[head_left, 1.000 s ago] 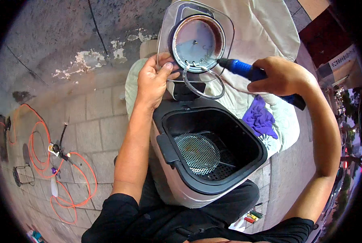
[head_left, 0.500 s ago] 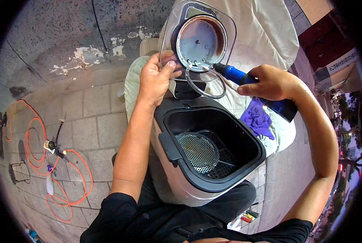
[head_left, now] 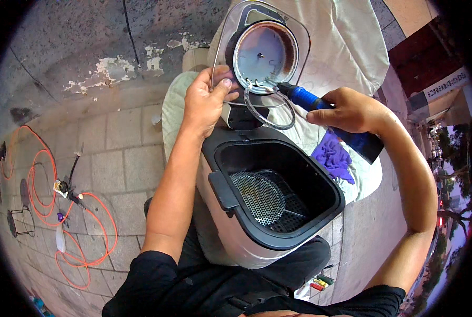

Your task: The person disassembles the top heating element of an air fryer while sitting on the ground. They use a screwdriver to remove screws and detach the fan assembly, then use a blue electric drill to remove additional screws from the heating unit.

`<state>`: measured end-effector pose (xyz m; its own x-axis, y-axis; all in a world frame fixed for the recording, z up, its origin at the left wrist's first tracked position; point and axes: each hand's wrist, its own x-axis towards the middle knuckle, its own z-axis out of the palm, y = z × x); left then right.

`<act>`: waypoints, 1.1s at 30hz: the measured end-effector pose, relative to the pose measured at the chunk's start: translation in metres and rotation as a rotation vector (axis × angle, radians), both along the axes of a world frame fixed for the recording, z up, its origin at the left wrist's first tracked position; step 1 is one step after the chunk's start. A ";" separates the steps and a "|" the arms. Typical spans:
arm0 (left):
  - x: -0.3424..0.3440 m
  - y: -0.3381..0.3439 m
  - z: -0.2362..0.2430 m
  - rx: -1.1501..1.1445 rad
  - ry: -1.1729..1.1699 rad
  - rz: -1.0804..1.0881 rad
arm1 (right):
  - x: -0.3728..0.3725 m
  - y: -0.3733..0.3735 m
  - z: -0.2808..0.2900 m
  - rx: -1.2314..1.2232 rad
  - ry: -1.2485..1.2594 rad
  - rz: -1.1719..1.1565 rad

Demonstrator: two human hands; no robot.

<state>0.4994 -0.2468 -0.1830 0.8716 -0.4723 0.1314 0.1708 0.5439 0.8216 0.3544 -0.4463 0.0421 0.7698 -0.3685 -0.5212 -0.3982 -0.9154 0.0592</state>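
Observation:
My left hand pinches the lower left edge of a clear lid, thumb in front and fingers behind. The raised lid holds a round metal housing with brownish staining round its inner wall. A ring-shaped heating element hangs loose from the housing's lower rim. My right hand is wrapped round a blue and black cordless power tool, its black tip close to that rim; contact there I cannot tell. Below stands the air fryer body, open at the top, with a round perforated metal plate inside its black basket.
A purple cloth lies right of the fryer on a pale cover. Orange hose coils over the paving at left, near a spray bottle. Several small tools lie by my right leg.
The power tool's tip has shifted slightly up and away from the housing's lower rim. My left hand keeps its grip on the lid. The whole view has turned a little.

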 end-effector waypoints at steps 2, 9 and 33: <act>0.000 0.000 0.000 -0.002 0.004 -0.001 | 0.001 0.001 -0.001 -0.017 0.006 -0.003; 0.002 -0.001 -0.005 -0.016 -0.013 -0.004 | -0.002 -0.001 0.001 0.021 -0.013 -0.038; 0.003 0.000 -0.005 -0.014 0.004 -0.009 | -0.001 -0.007 -0.006 0.300 -0.057 -0.289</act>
<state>0.5028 -0.2471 -0.1877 0.8680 -0.4780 0.1346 0.1789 0.5538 0.8132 0.3534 -0.4535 0.0361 0.6877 -0.4122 -0.5976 -0.6361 -0.7388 -0.2225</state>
